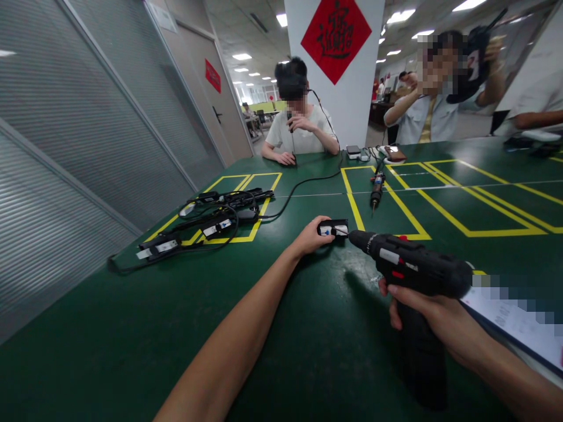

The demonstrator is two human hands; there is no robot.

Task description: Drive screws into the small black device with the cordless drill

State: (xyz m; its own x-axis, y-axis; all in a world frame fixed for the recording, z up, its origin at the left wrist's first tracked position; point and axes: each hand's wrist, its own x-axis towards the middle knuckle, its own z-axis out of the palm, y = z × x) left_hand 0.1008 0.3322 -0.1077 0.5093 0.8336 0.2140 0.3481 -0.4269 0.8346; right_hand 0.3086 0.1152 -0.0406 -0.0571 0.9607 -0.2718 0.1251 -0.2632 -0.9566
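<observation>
My right hand is wrapped round the grip of a black cordless drill, its chuck aimed left. My left hand grips a small black block-shaped device with a white inner face, held down on the green table. The drill's tip is at the right end of this device; whether the bit touches it I cannot tell. Fingers of the left hand cover the device's left end.
Black cabled power adapters lie in a yellow-taped area at left. An electric screwdriver lies beyond the drill, and a clipboard with paper at right. Across the table, a person holds a tool; another person holds a camera.
</observation>
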